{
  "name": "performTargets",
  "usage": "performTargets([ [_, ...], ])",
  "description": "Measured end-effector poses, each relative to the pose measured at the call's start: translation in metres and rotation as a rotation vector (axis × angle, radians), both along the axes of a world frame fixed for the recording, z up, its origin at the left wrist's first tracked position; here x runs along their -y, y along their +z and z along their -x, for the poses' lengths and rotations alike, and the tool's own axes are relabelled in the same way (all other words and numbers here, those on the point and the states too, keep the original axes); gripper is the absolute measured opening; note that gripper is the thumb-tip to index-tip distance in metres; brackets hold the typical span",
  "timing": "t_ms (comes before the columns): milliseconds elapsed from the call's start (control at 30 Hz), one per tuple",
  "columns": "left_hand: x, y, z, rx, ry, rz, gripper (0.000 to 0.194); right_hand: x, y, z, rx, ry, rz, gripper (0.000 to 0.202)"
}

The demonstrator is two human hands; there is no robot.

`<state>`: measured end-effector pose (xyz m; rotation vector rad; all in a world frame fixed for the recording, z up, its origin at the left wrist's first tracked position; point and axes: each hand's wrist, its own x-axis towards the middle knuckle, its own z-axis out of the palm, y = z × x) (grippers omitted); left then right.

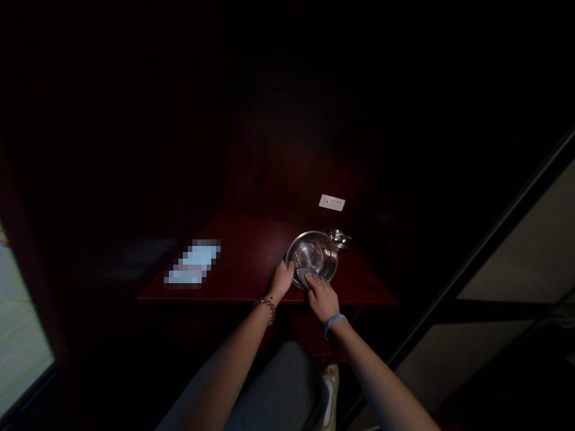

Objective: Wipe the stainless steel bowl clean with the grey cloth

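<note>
A shiny metal bowl (327,257) is tilted toward me near the front edge of the dark red table. My left hand (282,280) grips its left rim, thumb on the inside and the other fingers behind the wall. In my right hand (322,298) is a greyish-green cloth (303,277), pressed against the bowl's lower inner wall under the fingers. Behind the bowl to the right, more shiny metal dishes (340,238) sit on the table, partly hidden by it.
The dark red table (242,263) meets a dark wall that carries a white socket plate (332,202). On the table's left lies a pale rectangular thing (194,263), blurred into blocks. My knee (287,377) is below the front edge.
</note>
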<state>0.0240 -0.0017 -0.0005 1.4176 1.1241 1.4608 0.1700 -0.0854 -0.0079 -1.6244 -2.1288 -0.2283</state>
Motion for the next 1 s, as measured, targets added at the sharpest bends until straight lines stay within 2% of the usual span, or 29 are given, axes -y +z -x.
performTargets([
  [133, 0.003, 0.003, 0.003, -0.043, 0.023, -0.002, 0.022, 0.000, -0.001, 0.025, -0.086, -0.042, 0.062, 0.056],
  [300, 0.005, 0.006, 0.005, -0.043, 0.070, 0.041, 0.020, 0.001, 0.000, 0.028, -0.131, 0.054, -0.001, 0.063],
  [467, 0.004, 0.002, 0.004, -0.046, 0.087, 0.021, 0.021, 0.005, 0.006, 0.007, -0.088, 0.174, 0.042, 0.061],
  [600, 0.004, 0.001, 0.004, -0.088, 0.070, 0.015, 0.020, 0.008, 0.020, -0.019, 0.037, 0.243, 0.098, 0.062],
  [700, 0.006, 0.003, 0.004, -0.122, 0.069, 0.036, 0.020, 0.006, 0.036, -0.039, 0.172, 0.238, 0.110, 0.061],
  [833, 0.006, 0.006, 0.003, -0.137, 0.070, 0.034, 0.018, -0.002, 0.055, -0.057, 0.323, 0.194, 0.009, 0.060],
  [900, 0.007, 0.008, 0.003, -0.131, 0.068, 0.029, 0.017, -0.007, 0.058, -0.059, 0.359, 0.165, -0.056, 0.060],
  [1000, 0.007, 0.009, 0.004, -0.124, 0.084, 0.042, 0.017, -0.017, 0.053, -0.055, 0.348, 0.100, -0.141, 0.059],
])
